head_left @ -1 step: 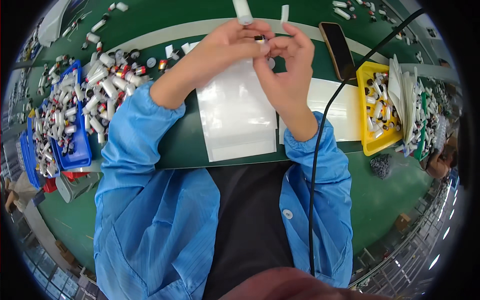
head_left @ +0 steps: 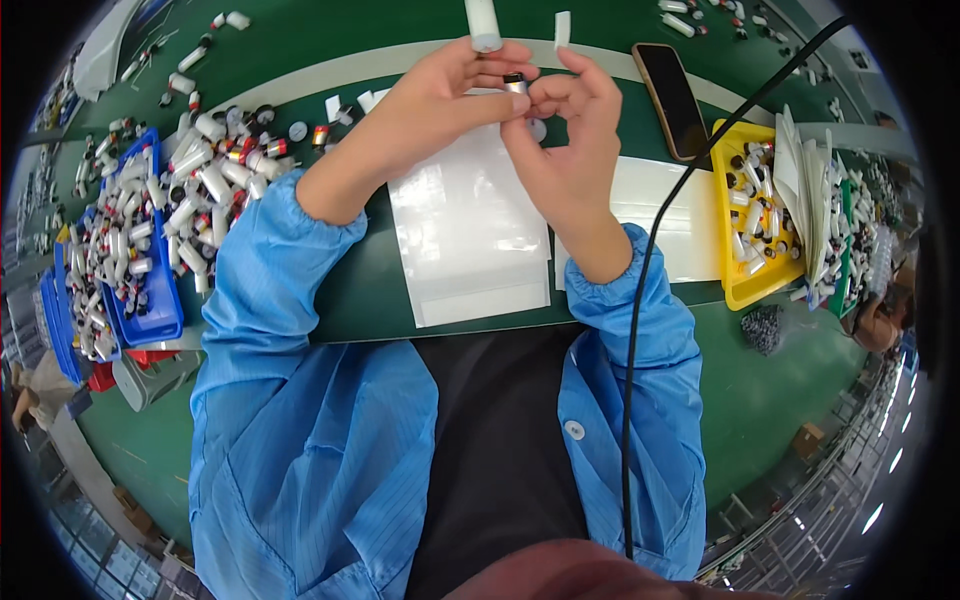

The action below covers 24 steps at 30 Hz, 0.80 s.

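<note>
Above the far part of a white sheet, my two hands meet around a small cylinder (head_left: 515, 83) with a black top and a silvery side. My left hand (head_left: 440, 105) is closed, its thumb against the cylinder's side. Fingers bent, my right hand (head_left: 570, 150) touches the piece from the other side; its lower end is partly hidden. A white tube (head_left: 483, 25) stands out beyond my left fingers; whether they grip it cannot be made out. A narrow white strip (head_left: 563, 28) shows at my right index fingertip. Below my right thumb lies a pale round piece (head_left: 537, 130).
White plastic-looking sheets (head_left: 475, 230) lie before me. A heap of small white bottles (head_left: 205, 180) and blue trays (head_left: 155, 318) are at left. At right are a phone (head_left: 668, 100), a yellow tray (head_left: 738, 290) of bottles, and a black cable (head_left: 640, 280) crossing the view.
The small cylinder has turned slightly between my fingers, so more of its silvery side shows. Both hands keep nearly the same place; the whole view has shifted a little.
</note>
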Each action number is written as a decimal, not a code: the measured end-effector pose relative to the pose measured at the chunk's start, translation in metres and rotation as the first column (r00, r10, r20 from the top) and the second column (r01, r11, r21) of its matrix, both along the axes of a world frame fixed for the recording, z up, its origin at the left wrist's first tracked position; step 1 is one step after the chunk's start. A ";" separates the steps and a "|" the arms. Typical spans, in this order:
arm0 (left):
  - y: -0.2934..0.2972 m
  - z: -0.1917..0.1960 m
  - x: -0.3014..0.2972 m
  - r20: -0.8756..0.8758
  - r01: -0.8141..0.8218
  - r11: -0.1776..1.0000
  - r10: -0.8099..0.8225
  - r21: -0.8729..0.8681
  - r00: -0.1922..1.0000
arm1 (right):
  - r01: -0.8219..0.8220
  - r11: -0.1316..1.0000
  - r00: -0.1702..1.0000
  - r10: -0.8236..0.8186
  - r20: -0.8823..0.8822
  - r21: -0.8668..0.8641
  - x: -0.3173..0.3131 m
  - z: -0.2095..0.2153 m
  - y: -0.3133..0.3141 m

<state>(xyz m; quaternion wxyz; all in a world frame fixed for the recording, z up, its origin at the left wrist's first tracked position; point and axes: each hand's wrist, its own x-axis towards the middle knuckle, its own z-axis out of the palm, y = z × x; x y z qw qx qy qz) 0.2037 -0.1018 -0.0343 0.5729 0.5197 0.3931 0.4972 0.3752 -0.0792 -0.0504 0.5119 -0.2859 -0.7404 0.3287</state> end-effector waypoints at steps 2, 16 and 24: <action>-0.003 0.000 -0.003 -0.046 0.004 1.000 -0.003 0.010 0.999 | 0.042 0.999 0.999 -0.041 0.028 -0.022 0.001 0.000 -0.004; 0.001 0.002 -0.007 -0.088 0.027 0.999 -0.023 0.045 0.996 | -0.341 0.863 0.890 0.170 -0.422 -0.371 0.026 0.011 0.024; -0.001 -0.003 -0.004 -0.058 0.025 0.995 -0.020 0.094 0.998 | -0.402 0.746 0.907 0.244 -0.344 -0.531 0.031 0.018 0.026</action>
